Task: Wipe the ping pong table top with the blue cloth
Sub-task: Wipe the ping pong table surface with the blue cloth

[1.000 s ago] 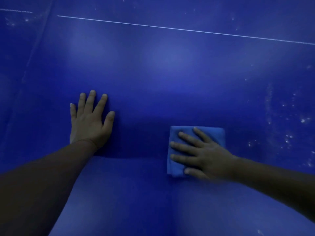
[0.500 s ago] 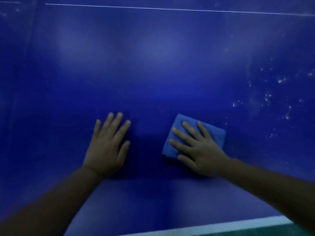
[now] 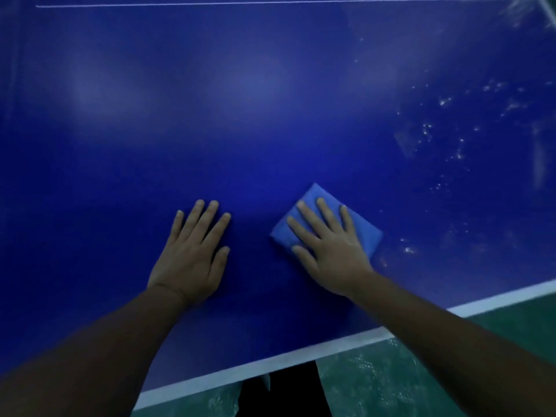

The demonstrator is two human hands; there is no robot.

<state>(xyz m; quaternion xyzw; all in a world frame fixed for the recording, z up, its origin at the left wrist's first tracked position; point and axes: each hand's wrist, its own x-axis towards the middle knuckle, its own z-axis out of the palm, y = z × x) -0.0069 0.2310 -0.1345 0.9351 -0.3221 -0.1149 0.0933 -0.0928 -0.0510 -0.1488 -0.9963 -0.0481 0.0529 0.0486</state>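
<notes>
Dim bluish light, soft glare patches on table top (image 3: pixel 270 130), slight blur, wide-angle bowing

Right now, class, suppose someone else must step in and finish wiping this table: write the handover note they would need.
Left hand: flat on the bare table top, fingers straight, holding nothing, bracing.
Right hand: fingers spread, pressing the folded blue cloth flat onto the table, near the white edge line.
Done: the area ahead of and left of the hands looks free of specks.
Left: white specks and smears to the right of the cloth, running to the far right corner. Wiping that way looks like the sensible next move.
</notes>
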